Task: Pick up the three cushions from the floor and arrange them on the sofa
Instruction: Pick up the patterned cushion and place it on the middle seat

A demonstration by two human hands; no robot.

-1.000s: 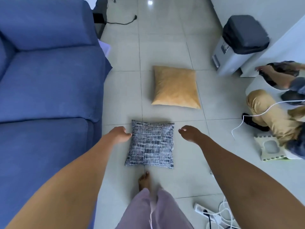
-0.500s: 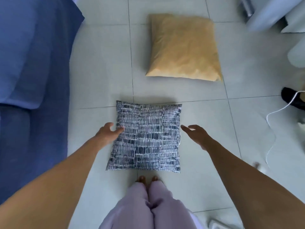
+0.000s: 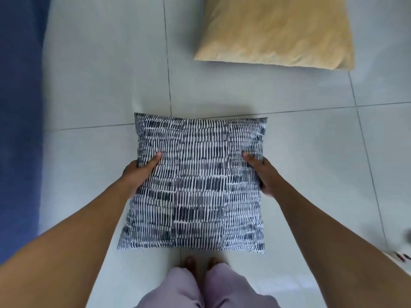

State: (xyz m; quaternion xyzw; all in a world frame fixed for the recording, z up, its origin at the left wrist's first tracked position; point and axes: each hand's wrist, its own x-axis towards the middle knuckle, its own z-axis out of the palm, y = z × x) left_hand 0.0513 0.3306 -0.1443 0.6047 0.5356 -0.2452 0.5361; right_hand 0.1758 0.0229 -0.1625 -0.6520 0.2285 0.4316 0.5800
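Observation:
A navy-and-white patterned cushion (image 3: 195,185) lies on the pale tiled floor right in front of my feet. My left hand (image 3: 140,172) grips its left edge, thumb on top. My right hand (image 3: 263,172) grips its right edge in the same way. Whether the cushion still touches the floor I cannot tell. A tan cushion (image 3: 275,30) lies flat on the tiles beyond it, at the top right, partly cut off by the frame. The blue sofa (image 3: 17,107) fills the left edge of the view. No third cushion is in sight.
My bare toes (image 3: 200,262) and lilac trouser legs (image 3: 204,287) are just below the patterned cushion. A white power strip (image 3: 398,256) peeks in at the right edge. Bare tiles lie between the sofa and the cushions.
I have bent lower, so the view has closed in on the floor. Both hands went from open beside the patterned cushion to gripping its left and right edges.

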